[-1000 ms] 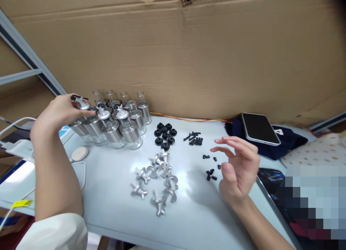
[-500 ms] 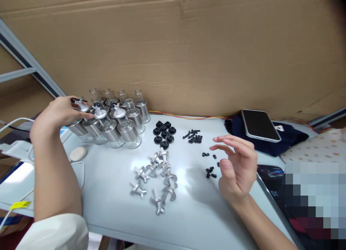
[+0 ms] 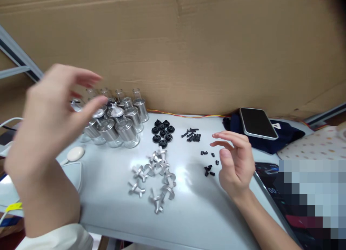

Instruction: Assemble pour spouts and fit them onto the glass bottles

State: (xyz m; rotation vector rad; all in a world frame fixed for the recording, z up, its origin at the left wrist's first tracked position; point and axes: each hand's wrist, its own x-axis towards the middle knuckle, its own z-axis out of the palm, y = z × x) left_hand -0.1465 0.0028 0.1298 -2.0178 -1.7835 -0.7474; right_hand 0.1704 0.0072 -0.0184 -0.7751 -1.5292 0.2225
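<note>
Counter is backed by cardbd wall, w/ bottles stood far L. Fingers are held apart on L hand & R hand.

So it's a pale, kinda shiny bench with a bunch of metal-sleeved glass bottles standing far left and a whitish disc just nearer. Around the middle there's a clump of round black stoppers, with silvery spouts scattered on its near side. Further right you've got little black sticks, tiny black caps nearer than those, and a dark blue cloth far right.
</note>
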